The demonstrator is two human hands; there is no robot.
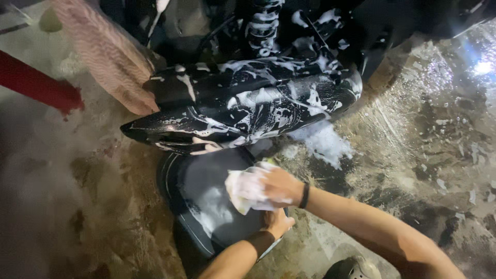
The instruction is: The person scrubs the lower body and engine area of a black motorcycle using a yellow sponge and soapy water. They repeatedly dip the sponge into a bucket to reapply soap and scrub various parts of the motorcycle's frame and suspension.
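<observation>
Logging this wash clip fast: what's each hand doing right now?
Right hand: closed on a soapy sponge, pressed on the dark panel.
Left hand: gripping the panel's lower edge.

Wet concrete floor under soapy motorbike.

**No packages, labels, signs or screens showing**

Nothing of that kind is appearing anywhere in the head view: no package, no label, no sign and no screen is showing among the wet, soapy surfaces that are filling the frame.
</observation>
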